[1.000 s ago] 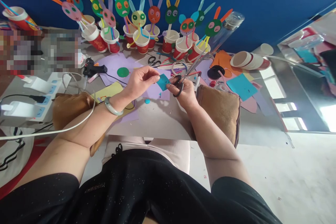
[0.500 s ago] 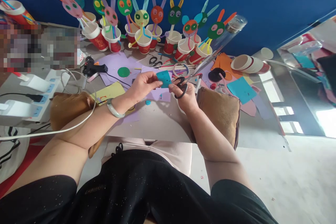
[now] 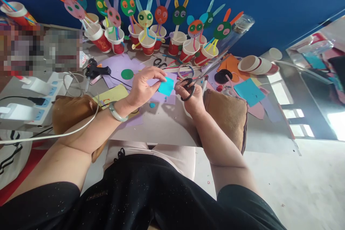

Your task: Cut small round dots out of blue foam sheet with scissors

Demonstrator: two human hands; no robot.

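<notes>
Between its thumb and fingers my left hand [image 3: 147,85] pinches a small bright blue paper square [image 3: 165,86]. Black-handled scissors [image 3: 188,89] are gripped in my right hand [image 3: 192,99], with the blades pointing up and away to the right. A narrow gap lies between the paper and my right fingertips. Purple paper [image 3: 171,97] is spread on the table below the hands, and a small blue scrap [image 3: 152,105] lies nearer the table's front edge.
Several red-and-white cups [image 3: 148,43] with paper rabbit faces stand along the blue wall. A glue gun [image 3: 97,70] lies left. Brown cushions [image 3: 225,118] sit under both forearms. A power strip [image 3: 48,97] and white cable are at the left, stacked cups [image 3: 249,64] at the right.
The blue paper has turned, showing a brighter face, and shifted slightly down and left. My right hand has let go of its edge and moved slightly right with the scissors.
</notes>
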